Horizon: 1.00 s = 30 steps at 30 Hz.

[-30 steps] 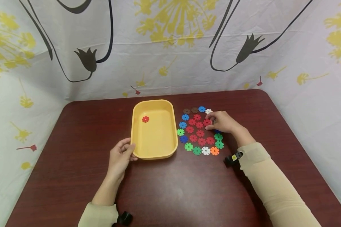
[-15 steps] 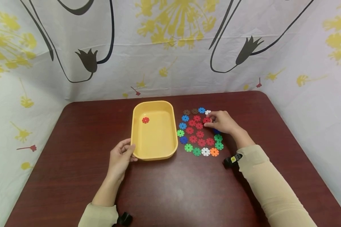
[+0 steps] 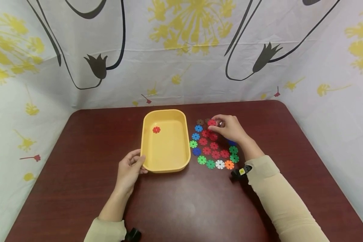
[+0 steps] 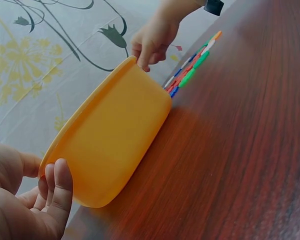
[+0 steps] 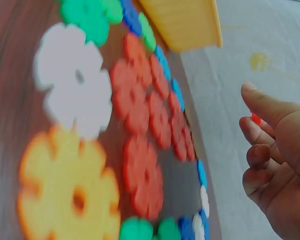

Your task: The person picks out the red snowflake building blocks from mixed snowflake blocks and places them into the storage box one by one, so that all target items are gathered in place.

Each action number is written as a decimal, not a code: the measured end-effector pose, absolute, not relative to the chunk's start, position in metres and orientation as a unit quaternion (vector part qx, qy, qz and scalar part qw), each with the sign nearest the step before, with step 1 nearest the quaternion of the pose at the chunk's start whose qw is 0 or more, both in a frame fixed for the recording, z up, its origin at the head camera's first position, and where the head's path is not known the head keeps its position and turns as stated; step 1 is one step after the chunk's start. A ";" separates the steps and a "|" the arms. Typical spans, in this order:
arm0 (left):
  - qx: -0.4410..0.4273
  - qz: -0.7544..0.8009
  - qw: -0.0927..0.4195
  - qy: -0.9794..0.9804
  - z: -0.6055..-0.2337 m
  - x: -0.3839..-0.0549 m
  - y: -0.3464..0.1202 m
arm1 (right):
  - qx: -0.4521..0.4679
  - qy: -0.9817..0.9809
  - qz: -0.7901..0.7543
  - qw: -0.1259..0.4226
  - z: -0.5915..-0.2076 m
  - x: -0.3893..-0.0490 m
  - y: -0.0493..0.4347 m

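My left hand (image 3: 129,169) grips the near left corner of a yellow plastic tray (image 3: 166,151), thumb over the rim and fingers under it. Inside the tray lies one red notched disc (image 3: 156,130). Between thumb and fingertips of my right hand (image 3: 231,128) a red snowflake disc (image 3: 211,123) is pinched, raised over the back of the disc group right of the tray. Only a sliver of that held disc (image 5: 256,119) shows in the right wrist view. Several red discs (image 3: 214,146) lie flat in the middle of the group.
Blue, green, white, brown and orange discs ring the red ones; an orange disc (image 3: 229,164) is at the front right and a light green disc (image 3: 193,144) beside the tray. A patterned cloth (image 3: 181,77) hangs behind the dark wooden table (image 3: 181,201).
My right hand has lifted a red disc from the right of the red cluster and moved left with it toward the tray. My left hand keeps its hold on the tray.
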<state>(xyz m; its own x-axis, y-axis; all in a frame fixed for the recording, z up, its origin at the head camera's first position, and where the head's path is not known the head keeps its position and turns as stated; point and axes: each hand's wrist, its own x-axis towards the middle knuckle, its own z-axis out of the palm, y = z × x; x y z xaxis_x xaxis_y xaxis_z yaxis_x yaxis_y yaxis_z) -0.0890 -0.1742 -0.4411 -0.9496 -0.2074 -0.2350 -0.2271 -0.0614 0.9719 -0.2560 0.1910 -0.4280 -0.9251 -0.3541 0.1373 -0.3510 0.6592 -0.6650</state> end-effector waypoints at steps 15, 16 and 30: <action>-0.154 0.713 0.005 0.684 -0.442 -0.089 -0.175 | -0.226 0.878 -0.421 0.009 -0.410 -0.256 0.134; -0.154 0.713 0.005 0.684 -0.442 -0.089 -0.175 | -0.228 0.876 -0.426 0.009 -0.409 -0.256 0.130; -0.153 0.713 0.002 0.685 -0.442 -0.090 -0.175 | -0.260 0.852 -0.453 0.027 -0.399 -0.250 0.085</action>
<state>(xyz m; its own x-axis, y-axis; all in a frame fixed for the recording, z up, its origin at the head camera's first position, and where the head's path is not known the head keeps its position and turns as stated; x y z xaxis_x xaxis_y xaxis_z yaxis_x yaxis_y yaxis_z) -0.0898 -0.1746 -0.4420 -0.9533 -0.2068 -0.2199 -0.2114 -0.0625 0.9754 -0.2498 0.0846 -0.3990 -0.8631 -0.4682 0.1893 -0.4187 0.4538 -0.7866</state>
